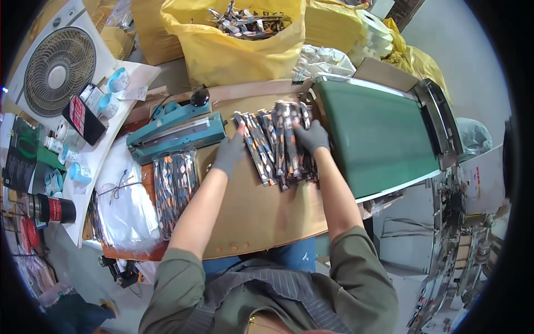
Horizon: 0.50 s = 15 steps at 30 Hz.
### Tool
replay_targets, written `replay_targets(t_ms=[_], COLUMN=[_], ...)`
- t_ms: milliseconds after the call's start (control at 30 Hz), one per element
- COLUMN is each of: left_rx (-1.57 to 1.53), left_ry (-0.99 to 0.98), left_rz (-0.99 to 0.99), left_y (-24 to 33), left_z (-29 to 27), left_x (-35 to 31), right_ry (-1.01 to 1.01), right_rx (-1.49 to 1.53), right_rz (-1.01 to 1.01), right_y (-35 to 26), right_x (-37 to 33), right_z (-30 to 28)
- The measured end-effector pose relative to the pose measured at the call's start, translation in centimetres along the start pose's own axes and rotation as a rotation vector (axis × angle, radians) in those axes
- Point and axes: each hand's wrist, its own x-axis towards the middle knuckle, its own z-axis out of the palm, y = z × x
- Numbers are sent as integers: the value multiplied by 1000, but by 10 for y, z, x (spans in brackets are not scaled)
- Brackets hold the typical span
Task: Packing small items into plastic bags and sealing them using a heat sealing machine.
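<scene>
- Slim dark packets (257,147), orange-and-white patterned, are bunched over the flat brown board (239,214).
- The grey-gloved right hand (312,138) grasps several by their right edge.
- The grey-gloved left hand (229,153) is at their left; whether its fingers grip, I can't tell.

- Left packets (256,149): several, slim, dark, printed with orange and pale patches; flat, slanting, partly overlapping on the brown surface (250,217).
- Right packets (290,139): matching pattern, gathered closely, overlapping, ends uneven; slightly blurred, exact count unclear.
</scene>
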Motion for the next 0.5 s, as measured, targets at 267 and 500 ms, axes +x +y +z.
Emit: replay_targets(t_ms=[267, 500], left_rx=[-209, 70], left_ry=[-132, -308], left_rz=[47, 665], left_y=[-8, 12], left_z=[29, -7], left_x=[-28, -152], right_ry=[-819, -756], right_rx=[1486, 1371], right_rz=[165, -635], right_y=[-40, -71], right_x=[-78, -154], right_z=[36, -42])
